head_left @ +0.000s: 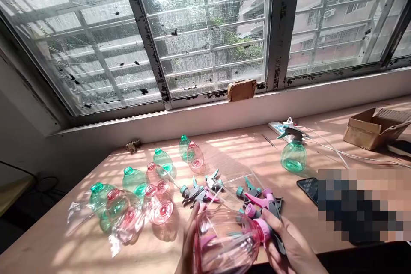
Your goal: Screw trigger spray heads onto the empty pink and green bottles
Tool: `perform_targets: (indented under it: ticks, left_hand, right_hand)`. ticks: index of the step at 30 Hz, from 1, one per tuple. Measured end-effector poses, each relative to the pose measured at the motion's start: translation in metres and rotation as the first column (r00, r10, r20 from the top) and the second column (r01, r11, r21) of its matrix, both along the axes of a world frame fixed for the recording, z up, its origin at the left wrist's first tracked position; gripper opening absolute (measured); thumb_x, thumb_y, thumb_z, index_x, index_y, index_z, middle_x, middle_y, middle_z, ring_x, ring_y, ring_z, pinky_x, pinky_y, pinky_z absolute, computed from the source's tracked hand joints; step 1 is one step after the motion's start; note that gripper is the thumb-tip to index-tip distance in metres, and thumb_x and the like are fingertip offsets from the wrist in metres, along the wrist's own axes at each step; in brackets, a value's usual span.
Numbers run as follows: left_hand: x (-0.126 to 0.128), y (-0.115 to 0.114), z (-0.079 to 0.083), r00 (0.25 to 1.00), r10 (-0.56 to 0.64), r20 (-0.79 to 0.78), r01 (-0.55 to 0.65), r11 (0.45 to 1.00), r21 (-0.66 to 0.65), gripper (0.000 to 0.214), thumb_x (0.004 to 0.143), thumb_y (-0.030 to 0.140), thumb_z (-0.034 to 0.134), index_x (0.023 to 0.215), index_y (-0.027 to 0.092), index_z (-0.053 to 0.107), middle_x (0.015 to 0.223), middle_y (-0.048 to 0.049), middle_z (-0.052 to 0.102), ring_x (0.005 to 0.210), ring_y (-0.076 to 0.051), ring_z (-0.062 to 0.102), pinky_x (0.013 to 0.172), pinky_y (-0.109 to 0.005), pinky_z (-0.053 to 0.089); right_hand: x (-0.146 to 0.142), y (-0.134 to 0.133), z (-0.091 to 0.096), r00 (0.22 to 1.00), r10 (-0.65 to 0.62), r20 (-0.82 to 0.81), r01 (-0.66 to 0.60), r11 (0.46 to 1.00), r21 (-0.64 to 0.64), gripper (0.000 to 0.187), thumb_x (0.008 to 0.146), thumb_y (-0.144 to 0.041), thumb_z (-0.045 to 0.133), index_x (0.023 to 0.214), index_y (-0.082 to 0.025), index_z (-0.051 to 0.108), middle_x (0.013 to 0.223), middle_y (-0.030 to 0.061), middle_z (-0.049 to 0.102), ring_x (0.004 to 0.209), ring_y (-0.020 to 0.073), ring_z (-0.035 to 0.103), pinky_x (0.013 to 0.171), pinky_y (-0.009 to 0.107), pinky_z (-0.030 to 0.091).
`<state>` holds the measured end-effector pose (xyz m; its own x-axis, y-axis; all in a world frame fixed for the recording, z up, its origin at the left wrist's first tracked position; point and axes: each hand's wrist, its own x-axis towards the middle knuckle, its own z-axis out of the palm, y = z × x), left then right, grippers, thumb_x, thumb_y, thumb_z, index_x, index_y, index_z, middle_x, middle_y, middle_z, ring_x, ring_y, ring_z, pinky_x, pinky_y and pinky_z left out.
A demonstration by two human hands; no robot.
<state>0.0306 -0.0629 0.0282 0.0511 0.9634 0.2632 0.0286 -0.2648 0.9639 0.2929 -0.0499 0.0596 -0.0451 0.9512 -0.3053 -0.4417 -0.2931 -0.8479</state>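
Note:
A clear pink spray bottle [224,244] lies tilted on its side at the front edge, its neck pointing right. My left hand [189,239] is wrapped round its base end, partly hidden by the bottle. At the neck, my right hand [290,242] grips the grey spray head [278,239] with its pink collar [263,230]. The collar sits on the bottle's mouth; how tightly I cannot tell. Just beyond lie loose trigger heads: a pink and grey one [265,199], a green and grey one [252,190], and others [194,192] further left.
Several open green bottles [133,182] and pink bottles [160,207] stand at the left, with crumpled clear plastic [115,244]. A green bottle with a trigger head [293,156] stands at right, near a phone [308,188], power strip [279,128], cables [334,150] and cardboard box [362,130].

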Motion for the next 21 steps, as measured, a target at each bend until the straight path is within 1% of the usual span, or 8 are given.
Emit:
perform_targets:
  ticks: [2, 5, 9, 11, 13, 15, 18, 21]
  left_hand:
    - [-0.001, 0.000, -0.005, 0.996, 0.080, -0.049, -0.072, 0.987, 0.140, 0.064, 0.074, 0.063, 0.091, 0.132, 0.043, 0.073, 0.163, -0.0072, 0.059, 0.156, -0.049, 0.047, 0.125, -0.069, 0.041]
    - [-0.005, 0.006, -0.007, 0.983, 0.174, -0.057, -0.149, 0.941, 0.305, 0.060, 0.074, 0.064, 0.089, 0.127, 0.039, 0.074, 0.158, -0.0098, 0.063, 0.151, -0.050, 0.053, 0.126, -0.070, 0.040]
    - [-0.011, 0.017, -0.003, 0.990, 0.140, -0.010, -0.139, 0.987, 0.075, 0.090, 0.060, 0.083, 0.087, 0.134, 0.034, 0.068, 0.122, -0.0132, 0.080, 0.129, -0.051, 0.070, 0.111, -0.067, 0.057]
    - [-0.015, 0.020, 0.000, 0.989, 0.145, -0.041, -0.147, 0.988, -0.039, 0.101, 0.062, 0.093, 0.076, 0.142, 0.033, 0.065, 0.105, -0.0110, 0.083, 0.123, -0.050, 0.073, 0.108, -0.065, 0.059]
    - [-0.020, 0.022, 0.004, 0.986, 0.149, -0.074, -0.154, 0.986, -0.064, 0.098, 0.065, 0.099, 0.067, 0.136, 0.032, 0.072, 0.104, -0.0116, 0.084, 0.128, -0.053, 0.069, 0.111, -0.065, 0.056]
    - [-0.023, 0.023, 0.009, 0.987, 0.130, -0.094, -0.136, 0.989, -0.053, 0.095, 0.061, 0.100, 0.067, 0.126, 0.033, 0.079, 0.119, -0.0125, 0.084, 0.137, -0.055, 0.062, 0.114, -0.065, 0.053]
    - [-0.024, 0.025, 0.016, 0.989, 0.100, -0.108, -0.101, 0.995, -0.007, 0.095, 0.062, 0.093, 0.075, 0.136, 0.034, 0.076, 0.144, -0.0134, 0.074, 0.144, -0.053, 0.058, 0.119, -0.064, 0.049]
    - [-0.020, 0.024, 0.019, 0.989, 0.071, -0.126, -0.073, 0.997, -0.016, 0.074, 0.077, 0.080, 0.076, 0.135, 0.034, 0.077, 0.140, -0.0149, 0.076, 0.136, -0.045, 0.067, 0.121, -0.061, 0.049]
  right_hand:
    - [-0.004, 0.003, 0.003, 0.998, 0.032, -0.056, -0.035, 0.997, -0.063, 0.068, 0.064, -0.081, 0.090, 0.076, -0.022, 0.060, 0.037, -0.0115, 0.045, 0.029, 0.0031, 0.031, 0.031, 0.013, 0.027]
    - [-0.004, 0.005, 0.000, 0.995, 0.103, 0.013, -0.103, 0.995, -0.006, 0.069, 0.069, -0.086, 0.084, 0.074, -0.021, 0.061, 0.038, -0.0089, 0.050, 0.030, 0.0039, 0.032, 0.030, 0.013, 0.027]
    - [0.003, 0.000, -0.011, 0.981, 0.080, 0.174, -0.110, 0.980, 0.165, 0.068, 0.075, -0.085, 0.080, 0.086, -0.018, 0.077, 0.056, 0.0026, 0.071, 0.042, 0.0134, 0.058, 0.042, 0.023, 0.046]
    - [0.007, -0.003, -0.015, 0.953, -0.008, 0.302, -0.091, 0.946, 0.311, 0.061, 0.072, -0.080, 0.086, 0.090, -0.022, 0.083, 0.070, 0.0072, 0.078, 0.059, 0.0221, 0.070, 0.057, 0.032, 0.057]
    - [0.010, -0.004, -0.015, 0.936, -0.043, 0.350, -0.103, 0.916, 0.389, 0.055, 0.073, -0.078, 0.087, 0.082, -0.024, 0.084, 0.077, 0.0093, 0.081, 0.070, 0.0268, 0.074, 0.069, 0.037, 0.061]
    - [0.012, -0.003, -0.013, 0.956, 0.042, 0.289, -0.142, 0.932, 0.333, 0.060, 0.078, -0.081, 0.081, 0.083, -0.021, 0.082, 0.074, 0.0094, 0.080, 0.064, 0.0262, 0.076, 0.067, 0.037, 0.062]
    - [0.009, 0.004, -0.011, 0.966, 0.182, 0.183, -0.214, 0.961, 0.177, 0.069, 0.084, -0.084, 0.073, 0.090, -0.016, 0.075, 0.062, 0.0070, 0.077, 0.046, 0.0190, 0.070, 0.050, 0.027, 0.054]
    - [0.002, 0.010, -0.017, 0.954, 0.266, 0.138, -0.282, 0.954, 0.106, 0.069, 0.081, -0.085, 0.075, 0.081, -0.016, 0.069, 0.055, 0.0066, 0.075, 0.042, 0.0128, 0.065, 0.045, 0.019, 0.047]
